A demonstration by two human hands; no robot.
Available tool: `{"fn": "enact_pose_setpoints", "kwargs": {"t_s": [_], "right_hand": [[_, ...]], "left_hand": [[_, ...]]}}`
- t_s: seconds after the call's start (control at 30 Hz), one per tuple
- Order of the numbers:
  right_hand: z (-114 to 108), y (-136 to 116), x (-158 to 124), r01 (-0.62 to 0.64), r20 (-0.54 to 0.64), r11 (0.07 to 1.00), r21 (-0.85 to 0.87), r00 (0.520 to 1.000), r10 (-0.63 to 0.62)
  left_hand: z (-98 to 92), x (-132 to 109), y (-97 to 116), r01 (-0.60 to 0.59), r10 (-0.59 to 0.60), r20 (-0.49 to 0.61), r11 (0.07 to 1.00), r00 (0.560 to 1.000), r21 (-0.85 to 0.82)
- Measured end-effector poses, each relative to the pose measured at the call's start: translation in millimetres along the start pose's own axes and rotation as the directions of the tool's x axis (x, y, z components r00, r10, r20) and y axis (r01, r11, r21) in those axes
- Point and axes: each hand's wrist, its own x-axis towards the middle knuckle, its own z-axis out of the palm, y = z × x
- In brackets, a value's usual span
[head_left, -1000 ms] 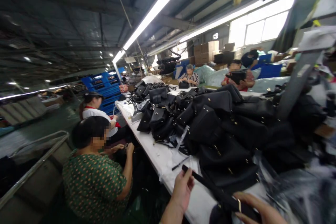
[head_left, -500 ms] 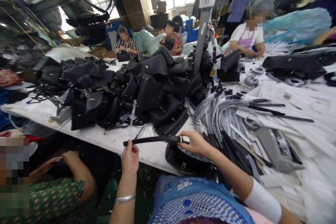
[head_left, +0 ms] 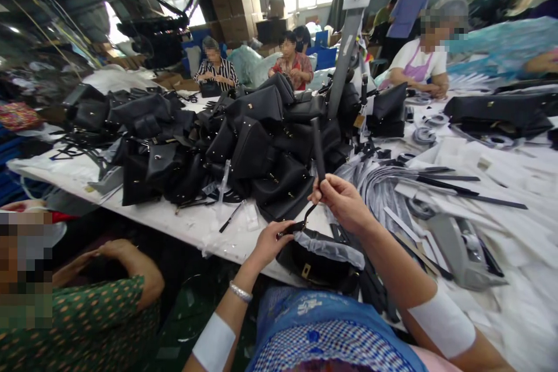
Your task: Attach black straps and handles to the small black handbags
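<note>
My right hand (head_left: 344, 200) is closed round a black strap (head_left: 318, 148) that stands up out of the fist. My left hand (head_left: 272, 241) pinches the strap's lower end, close to a black handbag (head_left: 320, 261) with a clear plastic wrap that rests at the white table's (head_left: 183, 224) near edge, above my lap. A large heap of black handbags (head_left: 244, 139) lies on the table just beyond both hands.
A fan of black and grey straps (head_left: 392, 183) lies to the right, with a grey tool (head_left: 462, 250) near it. A grey post (head_left: 344, 58) rises behind the heap. A person in a green dotted top (head_left: 82, 314) sits at my left. Other people sit at the far side.
The strap was held level between my two hands; now my right hand has raised it upright and my left hand has moved right to its lower end by the bag.
</note>
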Motion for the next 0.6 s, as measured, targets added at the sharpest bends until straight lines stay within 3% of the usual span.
{"fn": "enact_pose_setpoints", "kwargs": {"t_s": [0.1, 0.23, 0.3, 0.37, 0.43, 0.5, 0.6], "right_hand": [[-9.4, -20.2, 0.7, 0.116, -0.180, 0.989, 0.091, 0.979, -0.098], [-26.6, -44.1, -4.5, 0.219, -0.340, 0.975, 0.033, 0.920, -0.195], [-31.5, -44.8, -8.9, 0.161, -0.348, 0.980, -0.114, 0.918, -0.192], [-30.7, -34.7, -12.1, 0.016, -0.256, 0.927, -0.375, 0.959, -0.120], [-24.1, -15.2, -13.6, -0.086, -0.101, 0.735, -0.672, 0.995, 0.025], [-13.6, 9.3, -15.1, -0.092, -0.011, 0.462, -0.882, 0.985, 0.175], [3.2, 44.5, -23.1, -0.120, -0.085, 0.099, -0.988, 0.949, 0.303]], "left_hand": [[1.1, 4.5, -17.2, -0.038, 0.037, 0.014, 0.996, 0.999, 0.079], [1.3, 4.1, -31.0, -0.053, 0.053, 0.006, 0.999, 0.999, 0.003], [5.1, 2.3, -33.3, -0.019, 0.016, -0.041, 0.998, 0.999, -0.056], [9.5, 2.1, -33.5, 0.013, -0.021, -0.080, 0.995, 0.997, -0.097], [12.6, 4.5, -33.1, 0.025, -0.037, -0.096, 0.993, 0.995, -0.119], [13.9, 7.7, -33.2, 0.031, -0.044, -0.089, 0.989, 0.995, -0.143], [16.9, 6.2, -32.9, 0.051, -0.063, -0.073, 0.985, 0.995, -0.163]]}}
